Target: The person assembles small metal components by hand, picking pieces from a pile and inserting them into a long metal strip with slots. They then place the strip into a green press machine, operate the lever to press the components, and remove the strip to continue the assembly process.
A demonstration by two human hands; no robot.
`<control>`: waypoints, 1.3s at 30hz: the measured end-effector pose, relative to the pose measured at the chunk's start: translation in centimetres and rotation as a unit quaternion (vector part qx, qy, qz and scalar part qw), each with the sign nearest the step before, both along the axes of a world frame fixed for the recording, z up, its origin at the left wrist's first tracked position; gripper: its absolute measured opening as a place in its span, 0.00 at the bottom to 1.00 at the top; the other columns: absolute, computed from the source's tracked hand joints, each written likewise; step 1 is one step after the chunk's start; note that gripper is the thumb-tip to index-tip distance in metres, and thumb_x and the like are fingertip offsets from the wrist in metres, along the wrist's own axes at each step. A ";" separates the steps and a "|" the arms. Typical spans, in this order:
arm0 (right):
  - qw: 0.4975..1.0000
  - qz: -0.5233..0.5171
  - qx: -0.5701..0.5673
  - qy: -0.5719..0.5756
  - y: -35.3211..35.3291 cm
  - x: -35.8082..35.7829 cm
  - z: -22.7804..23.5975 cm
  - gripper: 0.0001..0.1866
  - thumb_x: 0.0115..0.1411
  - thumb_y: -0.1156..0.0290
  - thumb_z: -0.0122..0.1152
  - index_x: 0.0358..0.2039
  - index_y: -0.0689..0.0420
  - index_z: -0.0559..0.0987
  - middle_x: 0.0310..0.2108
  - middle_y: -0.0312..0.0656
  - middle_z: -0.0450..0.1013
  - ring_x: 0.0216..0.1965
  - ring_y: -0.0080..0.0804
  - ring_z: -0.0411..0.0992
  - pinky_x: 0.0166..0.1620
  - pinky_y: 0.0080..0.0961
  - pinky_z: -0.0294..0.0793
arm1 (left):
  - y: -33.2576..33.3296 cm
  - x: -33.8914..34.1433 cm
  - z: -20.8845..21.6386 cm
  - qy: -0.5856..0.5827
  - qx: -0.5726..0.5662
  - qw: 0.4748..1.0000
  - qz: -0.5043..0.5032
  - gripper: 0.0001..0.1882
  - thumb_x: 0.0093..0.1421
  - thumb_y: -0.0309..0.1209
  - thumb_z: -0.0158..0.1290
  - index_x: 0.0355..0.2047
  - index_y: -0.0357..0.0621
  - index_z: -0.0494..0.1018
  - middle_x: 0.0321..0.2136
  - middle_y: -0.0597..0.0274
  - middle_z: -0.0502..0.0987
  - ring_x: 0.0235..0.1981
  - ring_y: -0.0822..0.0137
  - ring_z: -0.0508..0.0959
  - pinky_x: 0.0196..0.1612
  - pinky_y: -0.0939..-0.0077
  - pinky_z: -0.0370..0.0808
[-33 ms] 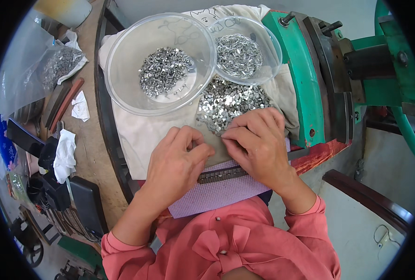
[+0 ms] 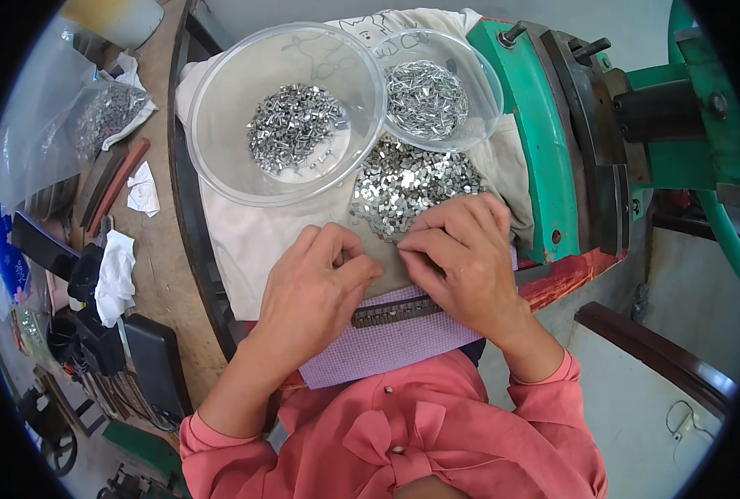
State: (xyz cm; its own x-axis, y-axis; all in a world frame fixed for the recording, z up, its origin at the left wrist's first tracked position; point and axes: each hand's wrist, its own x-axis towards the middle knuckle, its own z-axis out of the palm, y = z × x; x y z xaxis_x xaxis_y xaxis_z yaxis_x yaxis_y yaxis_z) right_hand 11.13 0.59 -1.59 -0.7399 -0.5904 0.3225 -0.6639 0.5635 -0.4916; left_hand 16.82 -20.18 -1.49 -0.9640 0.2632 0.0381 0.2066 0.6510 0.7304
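My left hand [image 2: 324, 274] is closed over the beige cloth, its thumb and forefinger pinched together; whatever they hold is hidden. At the near edge of a pile of small shiny metal pieces [image 2: 411, 187], my right hand [image 2: 461, 249] has its fingers curled and its thumb close to the forefinger. Anything between those fingertips is too small to make out. Below and between the hands lies a dark slotted strip [image 2: 395, 312] with a row of small metal parts, on a purple textured cloth [image 2: 370, 358].
Behind the hands stand a large clear tub [image 2: 208, 158] of short metal parts and a smaller clear tub [image 2: 490, 116] of thin metal pins. A green machine [image 2: 545, 183] borders the right side. On the left bench lie a black case [image 2: 158, 366] and crumpled tissue [image 2: 116, 279].
My right hand's fingertips have shifted very slightly to the right at the pile's edge. My left hand and the tubs look unchanged.
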 end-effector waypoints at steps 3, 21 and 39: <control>1.000 -0.005 -0.003 -0.017 1.1 0.5 0.2 0.09 0.46 0.75 0.73 0.29 0.52 0.81 0.35 0.31 0.74 0.41 0.34 0.71 0.50 0.38 0.62 | -0.1 -0.2 0.1 -0.008 0.001 1.000 -0.002 0.09 0.50 0.20 0.62 0.33 0.43 0.79 0.35 0.60 0.74 0.37 0.56 0.74 0.39 0.64 0.73; 1.000 0.000 0.022 -0.004 -0.3 -0.2 -0.3 0.09 0.48 0.73 0.72 0.31 0.51 0.81 0.38 0.32 0.73 0.44 0.35 0.71 0.53 0.39 0.61 | 2.5 4.2 0.5 0.066 0.027 0.994 0.081 0.14 0.46 0.20 0.67 0.33 0.43 0.77 0.34 0.60 0.74 0.34 0.56 0.75 0.36 0.64 0.70; 0.995 0.040 0.012 -0.085 3.8 3.5 1.4 0.09 0.48 0.72 0.73 0.31 0.52 0.83 0.37 0.32 0.74 0.44 0.36 0.71 0.53 0.39 0.61 | 4.2 4.9 -1.3 0.076 0.034 0.993 0.089 0.14 0.46 0.23 0.68 0.33 0.46 0.77 0.34 0.64 0.76 0.36 0.59 0.74 0.39 0.64 0.66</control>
